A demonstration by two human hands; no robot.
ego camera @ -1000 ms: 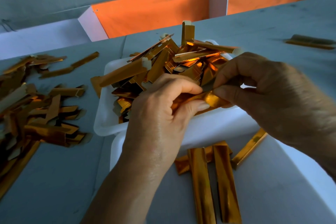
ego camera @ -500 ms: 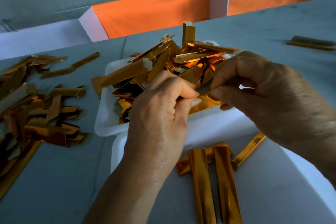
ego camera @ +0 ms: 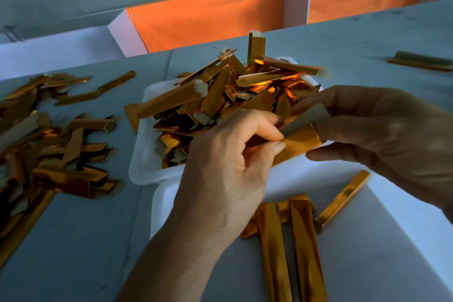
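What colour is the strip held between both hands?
The strip is shiny gold outside, dull grey inside; head view.

It looks like a small packaging workshop: a long grey worktable (ego camera: 73, 252), white plastic trays (ego camera: 142, 174) heaped with gold foil carton blanks (ego camera: 220, 95), a loose pile (ego camera: 49, 154) alongside, and orange cloth dividers (ego camera: 208, 22) behind.

Shiny gold is seen on the folded card strip (ego camera: 297, 141), with a dull grey inside. The trays (ego camera: 144, 167) are white, the table (ego camera: 73, 240) is grey, and the cloth (ego camera: 208, 19) behind is orange.
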